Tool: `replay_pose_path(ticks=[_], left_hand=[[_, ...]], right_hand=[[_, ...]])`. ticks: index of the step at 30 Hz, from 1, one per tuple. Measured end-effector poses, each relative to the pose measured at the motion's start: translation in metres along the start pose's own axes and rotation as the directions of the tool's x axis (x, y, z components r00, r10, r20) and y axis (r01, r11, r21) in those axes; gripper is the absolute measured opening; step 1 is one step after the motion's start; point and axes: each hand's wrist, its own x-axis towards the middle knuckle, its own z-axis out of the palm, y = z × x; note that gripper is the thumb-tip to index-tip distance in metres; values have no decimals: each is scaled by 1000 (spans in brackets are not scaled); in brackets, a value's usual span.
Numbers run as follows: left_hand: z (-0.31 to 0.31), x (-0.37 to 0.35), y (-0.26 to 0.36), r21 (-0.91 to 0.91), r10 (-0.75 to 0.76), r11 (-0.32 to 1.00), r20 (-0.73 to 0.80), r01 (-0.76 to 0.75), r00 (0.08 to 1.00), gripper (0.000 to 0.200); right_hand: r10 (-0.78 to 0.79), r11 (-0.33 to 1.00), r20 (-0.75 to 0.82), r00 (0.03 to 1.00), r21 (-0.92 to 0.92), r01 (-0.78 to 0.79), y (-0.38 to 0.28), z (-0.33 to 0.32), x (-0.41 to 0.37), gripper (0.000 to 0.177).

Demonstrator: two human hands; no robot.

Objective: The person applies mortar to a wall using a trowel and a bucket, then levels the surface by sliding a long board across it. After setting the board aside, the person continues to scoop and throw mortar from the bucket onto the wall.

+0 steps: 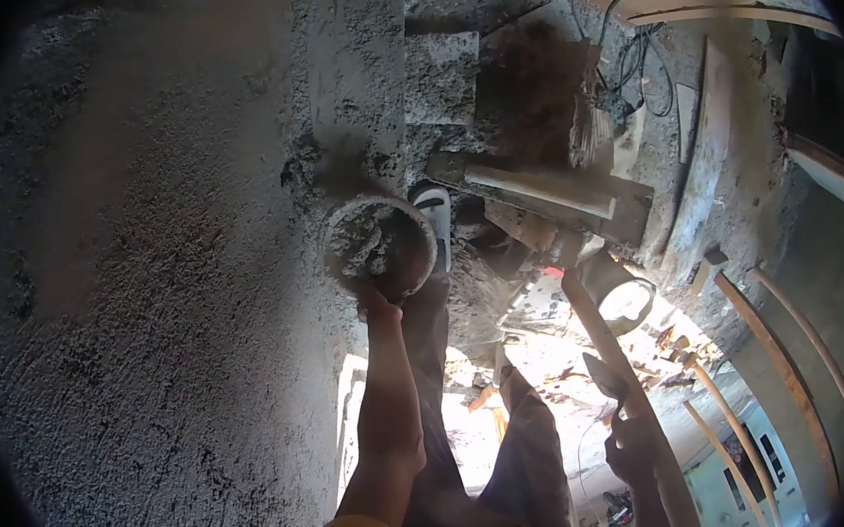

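Note:
My left hand grips the near rim of a round pan. Wet grey mortar lies inside it, and the pan is close against the rough plastered surface on the left. Lower right, my right hand is closed around the handle of a trowel, whose blade points up and away from me. The trowel is well apart from the pan, near a long wooden pole.
Rough grey plaster fills the left side. Beyond my shoe lies a board with a long wooden bar. A bucket, black cables and several wooden poles are to the right. Strong light falls on rubble below.

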Motion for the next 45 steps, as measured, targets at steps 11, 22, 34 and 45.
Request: replay_pose_path(ticks=[11,22,34,45], left_hand=[[5,-38,29,288,349,911,-157,-296,924,30],[11,-131,14,388,447,696,424,-604,788,48],[-80,-115,17,76,481,828,411,-555,774,36],[-211,-200,-40,-206,771,605,394,-769,500,38]], right_hand=[[-85,989,-260,962,94,113,-41,-83,-37,24],[-477,872,-491,729,-162,461,26,-16,-69,21],[-518,841,-386,764,-396,370,17,14,-59,17],[-464,760,-231,855,-600,250,18,12,-54,8]])
